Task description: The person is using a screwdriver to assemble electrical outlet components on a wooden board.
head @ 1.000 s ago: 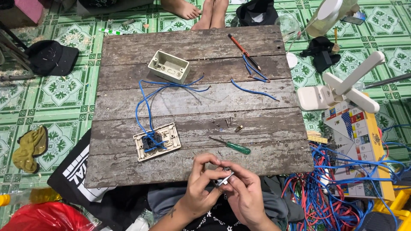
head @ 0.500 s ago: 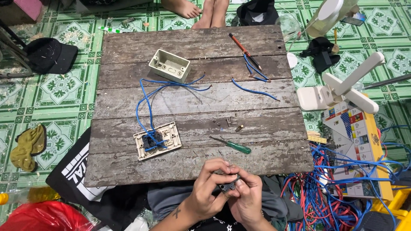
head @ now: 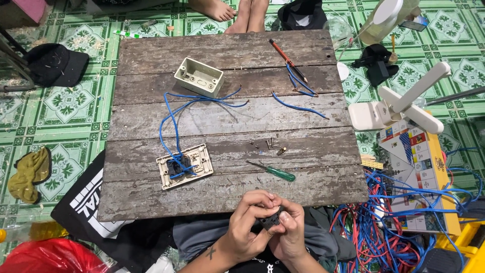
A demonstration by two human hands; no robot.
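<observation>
Both hands meet just below the near edge of a weathered wooden board (head: 227,116). My left hand (head: 246,222) and my right hand (head: 292,233) together pinch a small dark electrical part (head: 271,220), mostly hidden by the fingers. On the board ahead lie a green-handled screwdriver (head: 273,171), a few loose screws (head: 270,145), and a beige switch plate (head: 184,165) with blue wires (head: 174,126) running from it. Further back sits a beige wall box (head: 199,77).
A red-handled screwdriver (head: 284,52) and short blue wire pieces (head: 298,91) lie at the board's far right. Another person's bare feet (head: 237,11) rest beyond it. Tangled red and blue wires (head: 399,222), a coloured box (head: 419,167) and a white stand (head: 399,106) crowd the right; a black cap (head: 55,63) lies left.
The hands have turned the small part between the fingers and closed more tightly round it; its light-coloured face no longer shows. Nothing on the board has moved.
</observation>
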